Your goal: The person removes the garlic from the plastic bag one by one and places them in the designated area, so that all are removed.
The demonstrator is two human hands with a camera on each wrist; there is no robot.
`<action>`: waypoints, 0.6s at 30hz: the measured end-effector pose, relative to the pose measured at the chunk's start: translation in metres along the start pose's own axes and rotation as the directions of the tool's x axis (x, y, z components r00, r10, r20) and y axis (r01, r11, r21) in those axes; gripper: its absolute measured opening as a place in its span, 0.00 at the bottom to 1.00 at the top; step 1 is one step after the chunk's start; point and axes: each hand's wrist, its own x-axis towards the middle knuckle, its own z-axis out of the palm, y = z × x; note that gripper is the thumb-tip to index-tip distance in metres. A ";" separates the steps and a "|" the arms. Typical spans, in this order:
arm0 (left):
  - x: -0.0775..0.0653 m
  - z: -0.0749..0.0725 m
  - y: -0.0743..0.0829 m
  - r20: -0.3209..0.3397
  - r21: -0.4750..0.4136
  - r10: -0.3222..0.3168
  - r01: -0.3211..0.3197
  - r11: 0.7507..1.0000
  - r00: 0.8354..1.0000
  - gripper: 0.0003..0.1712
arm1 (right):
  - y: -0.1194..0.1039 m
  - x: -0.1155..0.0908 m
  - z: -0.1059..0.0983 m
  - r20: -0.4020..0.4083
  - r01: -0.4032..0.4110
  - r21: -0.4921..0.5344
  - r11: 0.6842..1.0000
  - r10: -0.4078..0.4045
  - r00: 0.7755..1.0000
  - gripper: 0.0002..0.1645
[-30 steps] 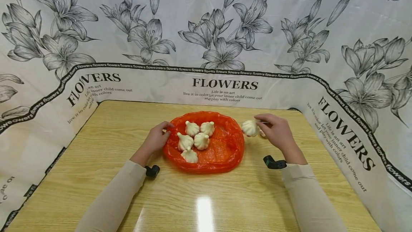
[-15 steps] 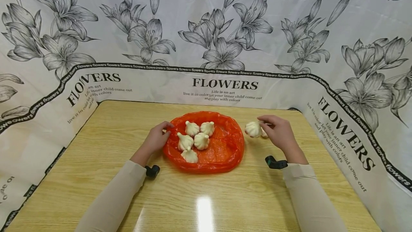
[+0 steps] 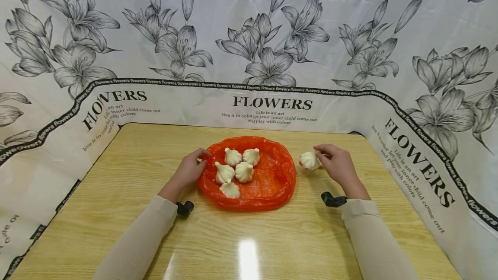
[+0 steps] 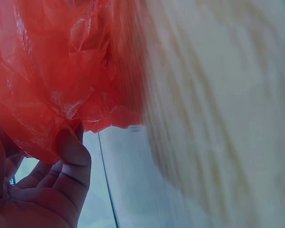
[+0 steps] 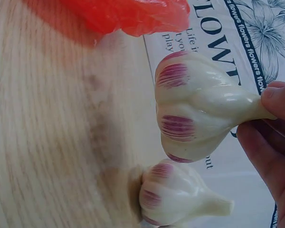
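Observation:
A red plastic bag (image 3: 268, 189) lies spread open on the table, its edge rolled into a rim, with several white garlic bulbs (image 3: 244, 172) inside, mostly on the left side. My left hand (image 3: 189, 167) pinches the bag's left rim between thumb and fingers, as the left wrist view shows up close. To the right of the bag, my right hand (image 3: 339, 165) holds another garlic bulb (image 5: 194, 107) by its stem, between thumb and fingertips. Purple streaks mark this bulb's base. A further garlic bulb (image 5: 175, 194) sits on the table below it, mostly hidden behind the held one in the head view.
The light wooden table (image 3: 218, 245) carries the bag in its middle. A white cloth (image 3: 272, 111) printed with black flowers and lettering hangs along the back and both sides. Black camera mounts (image 3: 332, 199) sit at both wrists.
My right hand has moved a little right and down, taking the held garlic bulb farther from the bag's rim. The left hand stays on the bag.

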 end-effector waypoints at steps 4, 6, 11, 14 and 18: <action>0.001 0.001 0.001 -0.001 0.000 -0.001 0.001 1.000 1.000 0.14 | 0.005 0.001 0.003 0.010 -0.030 0.008 1.000 0.030 0.999 0.16; 0.001 0.001 0.002 -0.001 0.000 -0.004 0.004 1.000 1.000 0.14 | 0.007 0.001 0.004 0.010 -0.038 0.009 0.999 0.038 0.999 0.16; 0.002 0.001 0.001 -0.003 0.002 -0.003 0.003 1.000 1.000 0.13 | 0.012 0.002 0.008 0.007 -0.042 -0.001 0.999 0.042 0.999 0.16; 0.002 0.001 0.000 -0.005 0.001 -0.005 0.005 1.000 1.000 0.13 | 0.015 0.003 0.010 0.017 -0.048 -0.009 0.999 0.048 0.999 0.17; 0.001 0.001 -0.002 -0.003 -0.003 -0.016 0.016 1.000 1.000 0.13 | 0.018 0.003 0.012 0.041 -0.061 -0.008 0.998 0.062 0.997 0.17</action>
